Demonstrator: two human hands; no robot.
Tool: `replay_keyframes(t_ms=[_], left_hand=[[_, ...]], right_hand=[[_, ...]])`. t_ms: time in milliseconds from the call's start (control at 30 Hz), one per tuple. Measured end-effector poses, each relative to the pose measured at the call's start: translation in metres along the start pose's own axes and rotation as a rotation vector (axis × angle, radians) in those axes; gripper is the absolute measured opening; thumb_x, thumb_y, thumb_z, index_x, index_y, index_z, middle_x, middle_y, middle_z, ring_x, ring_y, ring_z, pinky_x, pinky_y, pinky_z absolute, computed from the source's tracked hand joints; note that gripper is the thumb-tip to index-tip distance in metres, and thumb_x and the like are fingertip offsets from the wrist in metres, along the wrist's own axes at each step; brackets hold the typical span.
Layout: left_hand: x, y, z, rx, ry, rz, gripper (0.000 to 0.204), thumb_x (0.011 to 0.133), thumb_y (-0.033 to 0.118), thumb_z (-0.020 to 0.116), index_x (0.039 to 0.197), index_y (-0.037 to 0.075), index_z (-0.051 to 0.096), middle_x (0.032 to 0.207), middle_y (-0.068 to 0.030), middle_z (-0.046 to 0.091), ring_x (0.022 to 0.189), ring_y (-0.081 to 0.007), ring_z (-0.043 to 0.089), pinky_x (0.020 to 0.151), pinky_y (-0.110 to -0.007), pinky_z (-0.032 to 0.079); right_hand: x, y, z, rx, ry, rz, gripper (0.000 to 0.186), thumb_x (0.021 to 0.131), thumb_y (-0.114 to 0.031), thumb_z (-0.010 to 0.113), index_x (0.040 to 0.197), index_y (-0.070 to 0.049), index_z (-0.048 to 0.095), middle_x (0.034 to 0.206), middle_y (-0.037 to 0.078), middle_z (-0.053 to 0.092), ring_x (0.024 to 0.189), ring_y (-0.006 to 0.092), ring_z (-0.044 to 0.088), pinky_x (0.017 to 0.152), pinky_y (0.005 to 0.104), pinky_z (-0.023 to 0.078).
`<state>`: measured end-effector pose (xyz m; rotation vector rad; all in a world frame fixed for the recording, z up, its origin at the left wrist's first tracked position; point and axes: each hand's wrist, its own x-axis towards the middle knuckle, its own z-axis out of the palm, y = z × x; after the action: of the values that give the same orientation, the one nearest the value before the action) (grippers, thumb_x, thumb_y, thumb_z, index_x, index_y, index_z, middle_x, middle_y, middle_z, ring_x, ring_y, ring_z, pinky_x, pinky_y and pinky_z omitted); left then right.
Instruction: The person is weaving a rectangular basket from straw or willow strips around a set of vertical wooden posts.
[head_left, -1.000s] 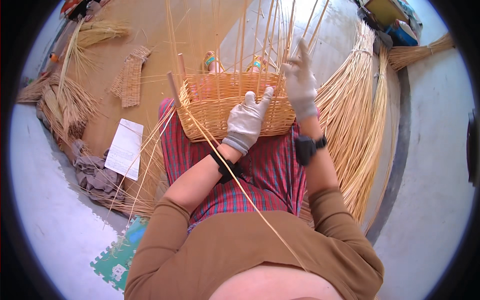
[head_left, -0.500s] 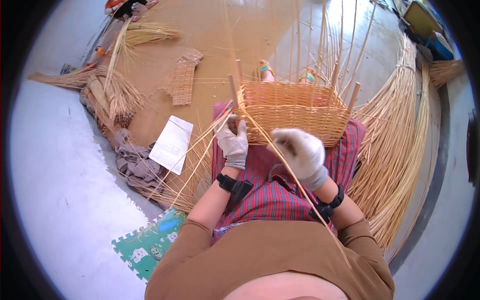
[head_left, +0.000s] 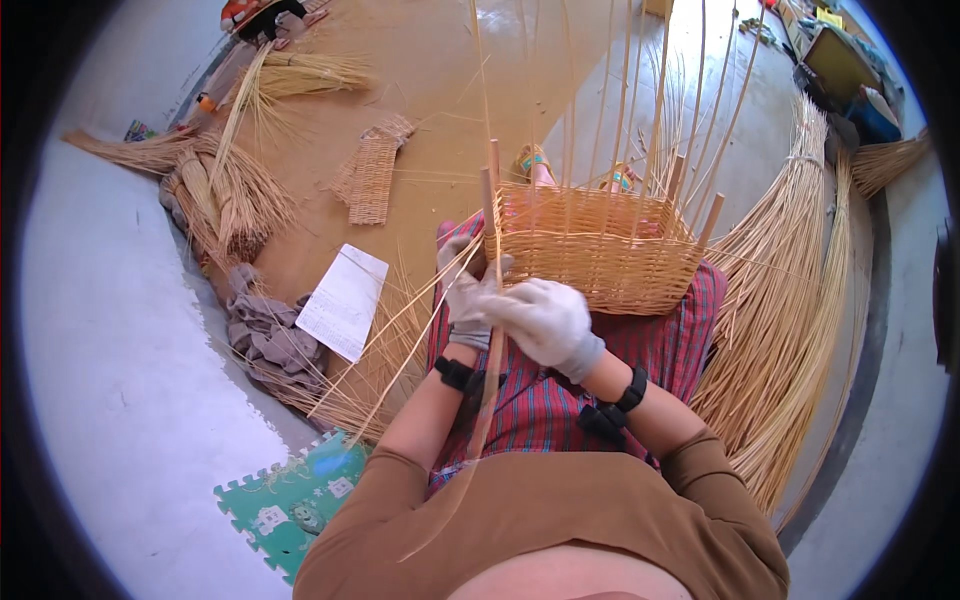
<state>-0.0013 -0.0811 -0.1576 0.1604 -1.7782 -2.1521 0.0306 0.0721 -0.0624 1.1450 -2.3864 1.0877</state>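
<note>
A half-woven wicker basket (head_left: pixel 600 270) rests on my lap, with tall upright stakes and wooden posts rising from it. My left hand (head_left: pixel 465 292), in a pale work glove, is closed around its left corner, the thumb in front; some fingers are hidden. Loose strands (head_left: pixel 415 347) pass by this hand toward the lower left. Just right of it, my gloved right hand (head_left: pixel 545 320) is closed, slightly blurred, with its fingertips on a long wicker strand (head_left: pixel 490 395). This strand runs from the basket's left corner down over my lap and is smeared by motion.
A large bundle of wicker (head_left: pixel 770 310) leans on the right. To the left are a sheet of paper (head_left: pixel 343 300), a bunched grey cloth (head_left: pixel 270 330) and more wicker bundles (head_left: pixel 235 195). Ahead lies a small woven panel (head_left: pixel 373 180). A green foam mat (head_left: pixel 300 505) lies lower left.
My right hand has moved left, close to my left hand. The long strand has swung from slanting right to hanging nearly straight down. The basket appears slightly lower and further right.
</note>
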Motion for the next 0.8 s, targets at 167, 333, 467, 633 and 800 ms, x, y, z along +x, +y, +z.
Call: replay_keyframes(t_ms=[167, 333, 467, 633, 800], left_hand=[[-0.025, 0.033, 0.008, 0.747, -0.091, 0.307, 0.037, 0.090, 0.012, 0.079, 0.124, 0.007, 0.062, 0.108, -0.0090, 0.065, 0.083, -0.0229, 0.064, 0.078, -0.036, 0.055], [-0.024, 0.027, 0.013, 0.815, -0.178, 0.449, 0.042, 0.090, 0.009, 0.076, 0.130, 0.007, 0.062, 0.108, -0.0078, 0.070, 0.090, -0.0272, 0.068, 0.083, -0.041, 0.054], [-0.017, 0.027, 0.010, 0.840, -0.221, 0.565, 0.043, 0.090, 0.009, 0.075, 0.131, 0.006, 0.061, 0.107, -0.0077, 0.072, 0.094, -0.0288, 0.070, 0.084, -0.042, 0.054], [-0.026, 0.030, 0.009, 0.919, -0.551, 0.662, 0.044, 0.085, 0.006, 0.076, 0.128, 0.012, 0.068, 0.107, -0.0121, 0.074, 0.094, -0.0318, 0.071, 0.080, -0.043, 0.056], [-0.023, 0.022, 0.030, 1.131, -0.441, 0.661, 0.060, 0.086, 0.018, 0.078, 0.143, 0.022, 0.062, 0.139, -0.0157, 0.060, 0.108, -0.0341, 0.067, 0.083, -0.042, 0.056]], right_hand=[[-0.028, 0.027, -0.021, 0.238, 0.542, 0.451, 0.030, 0.087, -0.005, 0.080, 0.116, -0.006, 0.077, 0.094, 0.010, 0.076, 0.075, 0.0234, 0.072, 0.066, 0.0318, 0.057], [-0.025, 0.009, -0.017, 0.080, 0.331, 0.345, 0.030, 0.083, -0.013, 0.085, 0.111, -0.008, 0.076, 0.091, 0.011, 0.075, 0.077, 0.0237, 0.074, 0.068, 0.0326, 0.059], [-0.029, 0.020, -0.006, 0.191, 0.478, 0.338, 0.026, 0.088, -0.006, 0.081, 0.113, -0.003, 0.074, 0.095, 0.009, 0.077, 0.079, 0.0175, 0.074, 0.071, 0.0290, 0.059], [-0.028, 0.076, -0.003, 0.581, 0.775, 0.920, 0.015, 0.096, -0.005, 0.074, 0.110, 0.002, 0.073, 0.096, 0.009, 0.076, 0.077, 0.0144, 0.072, 0.069, 0.0270, 0.059], [-0.020, 0.104, -0.020, 0.676, 0.562, 1.064, 0.017, 0.098, -0.010, 0.073, 0.112, -0.001, 0.072, 0.097, 0.009, 0.076, 0.072, 0.0127, 0.071, 0.062, 0.0252, 0.058]])
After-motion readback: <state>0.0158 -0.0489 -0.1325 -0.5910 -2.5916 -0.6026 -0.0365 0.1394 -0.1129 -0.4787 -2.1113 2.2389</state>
